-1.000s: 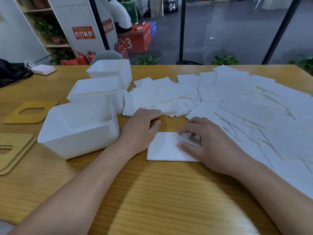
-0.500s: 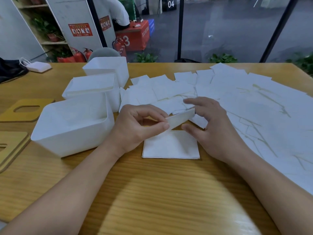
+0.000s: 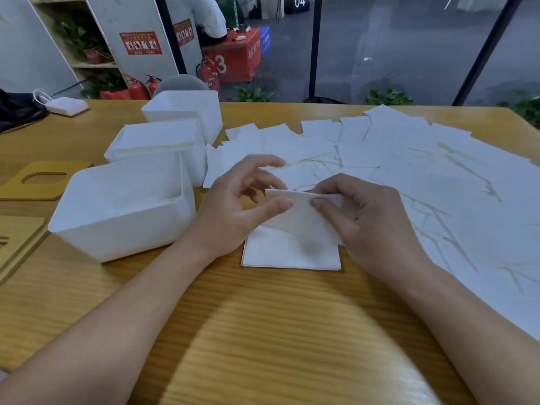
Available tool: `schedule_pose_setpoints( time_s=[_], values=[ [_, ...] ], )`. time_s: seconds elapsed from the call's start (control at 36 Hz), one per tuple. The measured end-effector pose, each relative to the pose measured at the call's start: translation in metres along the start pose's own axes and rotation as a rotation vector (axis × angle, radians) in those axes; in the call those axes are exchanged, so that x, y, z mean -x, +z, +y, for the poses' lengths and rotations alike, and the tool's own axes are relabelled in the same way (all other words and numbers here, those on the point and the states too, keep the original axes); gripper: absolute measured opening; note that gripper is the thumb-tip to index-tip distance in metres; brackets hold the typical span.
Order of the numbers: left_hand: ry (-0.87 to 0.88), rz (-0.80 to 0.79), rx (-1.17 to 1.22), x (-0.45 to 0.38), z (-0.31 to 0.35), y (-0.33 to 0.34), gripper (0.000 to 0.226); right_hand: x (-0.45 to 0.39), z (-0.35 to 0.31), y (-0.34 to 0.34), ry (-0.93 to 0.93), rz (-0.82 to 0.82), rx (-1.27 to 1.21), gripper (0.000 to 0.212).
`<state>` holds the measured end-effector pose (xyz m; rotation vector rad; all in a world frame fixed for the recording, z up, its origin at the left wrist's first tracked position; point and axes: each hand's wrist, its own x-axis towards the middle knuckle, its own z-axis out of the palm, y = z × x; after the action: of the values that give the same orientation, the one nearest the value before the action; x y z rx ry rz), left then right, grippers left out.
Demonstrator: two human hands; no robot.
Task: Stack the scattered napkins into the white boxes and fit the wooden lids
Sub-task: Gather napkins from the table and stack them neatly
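My right hand (image 3: 371, 226) pinches a white napkin (image 3: 301, 220) and holds it tilted over a small napkin stack (image 3: 292, 254) on the table. My left hand (image 3: 236, 206) has its thumb against the napkin's left corner, with its fingers lifted and loosely curled above it. Three white boxes stand to the left: the near box (image 3: 122, 229), the middle box (image 3: 193, 168) filled with napkins to its rim, and the far box (image 3: 187, 115). Many scattered napkins (image 3: 423, 176) cover the right half of the table. Wooden lids lie at the far left, a slotted lid (image 3: 73, 176) and another lid (image 3: 20, 238).
The wooden table (image 3: 263, 331) has bare surface in front of me. A white adapter with a cable (image 3: 67, 106) and a dark bag (image 3: 14, 112) lie at the back left. Glass panels, shelves and fire extinguishers stand beyond the table's far edge.
Both hands left the stack, lifted a napkin from the scattered pile and brought it over the stack. My left fingers, which pinched it half a second ago, have lifted off.
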<state>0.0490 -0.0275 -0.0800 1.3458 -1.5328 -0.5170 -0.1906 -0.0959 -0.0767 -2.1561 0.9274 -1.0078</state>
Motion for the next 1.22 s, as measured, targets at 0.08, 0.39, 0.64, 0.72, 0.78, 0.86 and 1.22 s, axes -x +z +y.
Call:
schedule_pose_setpoints(
  time_s=[0.08,0.39,0.64,0.72,0.78,0.86,1.22],
  values=[
    [0.008,-0.005,-0.058,0.002,-0.003,0.003,0.007,0.001,-0.004,0.001,-0.011,0.013,-0.009,0.007],
    [-0.128,-0.151,-0.120,-0.001,-0.004,-0.011,0.029,-0.009,0.012,-0.012,0.212,-0.112,-0.062,0.006],
    [-0.135,-0.271,-0.329,0.002,-0.004,-0.012,0.035,-0.003,0.018,-0.004,0.186,-0.188,0.087,0.011],
    [-0.146,-0.280,-0.339,0.002,-0.005,-0.013,0.033,-0.001,0.018,0.001,0.170,-0.190,0.124,0.012],
    [-0.152,-0.286,-0.352,0.003,-0.005,-0.012,0.032,-0.001,0.019,0.003,0.165,-0.187,0.126,0.014],
    [-0.146,-0.269,-0.370,0.003,-0.005,-0.011,0.029,-0.001,0.021,0.005,0.162,-0.176,0.131,0.018],
    [-0.074,-0.184,-0.531,-0.006,-0.025,0.002,0.025,0.000,0.018,0.013,0.090,-0.146,0.265,0.016]
  ],
)
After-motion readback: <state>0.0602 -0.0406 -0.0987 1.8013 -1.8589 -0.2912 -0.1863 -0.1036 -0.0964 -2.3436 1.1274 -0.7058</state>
